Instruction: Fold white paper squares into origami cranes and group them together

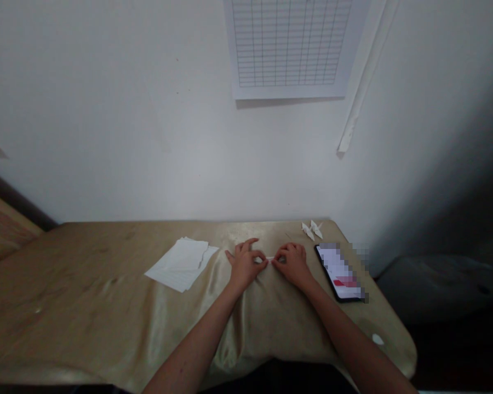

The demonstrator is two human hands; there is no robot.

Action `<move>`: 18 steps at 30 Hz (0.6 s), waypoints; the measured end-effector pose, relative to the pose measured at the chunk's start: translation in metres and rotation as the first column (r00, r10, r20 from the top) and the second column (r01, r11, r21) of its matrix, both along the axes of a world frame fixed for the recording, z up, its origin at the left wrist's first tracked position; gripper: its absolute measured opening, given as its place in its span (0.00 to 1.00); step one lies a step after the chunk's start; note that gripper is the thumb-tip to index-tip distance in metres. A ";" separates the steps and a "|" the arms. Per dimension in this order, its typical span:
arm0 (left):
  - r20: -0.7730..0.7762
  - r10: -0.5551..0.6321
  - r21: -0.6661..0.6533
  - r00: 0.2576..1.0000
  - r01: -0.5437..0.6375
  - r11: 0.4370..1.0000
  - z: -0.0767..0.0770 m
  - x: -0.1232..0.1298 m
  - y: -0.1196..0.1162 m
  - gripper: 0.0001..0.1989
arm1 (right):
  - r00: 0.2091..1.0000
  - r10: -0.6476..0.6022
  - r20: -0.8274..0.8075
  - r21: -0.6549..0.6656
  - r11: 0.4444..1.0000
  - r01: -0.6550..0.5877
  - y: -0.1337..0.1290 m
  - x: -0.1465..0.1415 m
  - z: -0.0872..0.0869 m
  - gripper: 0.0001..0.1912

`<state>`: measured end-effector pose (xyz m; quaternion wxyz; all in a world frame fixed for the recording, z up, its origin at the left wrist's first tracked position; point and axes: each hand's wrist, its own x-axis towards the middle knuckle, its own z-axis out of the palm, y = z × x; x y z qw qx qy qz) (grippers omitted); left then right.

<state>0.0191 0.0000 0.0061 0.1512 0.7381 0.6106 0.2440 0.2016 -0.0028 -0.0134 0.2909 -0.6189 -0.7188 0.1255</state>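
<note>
A small white piece of paper (pixel 270 259) shows between my two hands, low over the cloth-covered table. My left hand (pixel 245 262) pinches its left end between thumb and index finger, the other fingers spread. At the opposite end my right hand (pixel 291 261) grips the paper with thumb and fingertips, its remaining fingers curled. Most of the paper is hidden by the fingers, so its exact shape cannot be made out. Two small folded white paper figures (pixel 312 230), like origami birds, lie beyond my right hand near the wall.
A stack of white paper sheets (pixel 176 265) lies left of my hands. To the right rests a phone (pixel 339 272) with its screen lit. A small white scrap (pixel 378 339) lies near the right edge of the table (pixel 107 306). A gridded sheet (pixel 290 44) hangs on the wall.
</note>
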 end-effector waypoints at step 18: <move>-0.046 -0.014 0.031 0.999 0.015 0.999 0.005 0.006 -0.006 0.02 | 0.998 -0.063 -0.004 -0.089 0.994 0.063 0.002 -0.004 0.002 0.06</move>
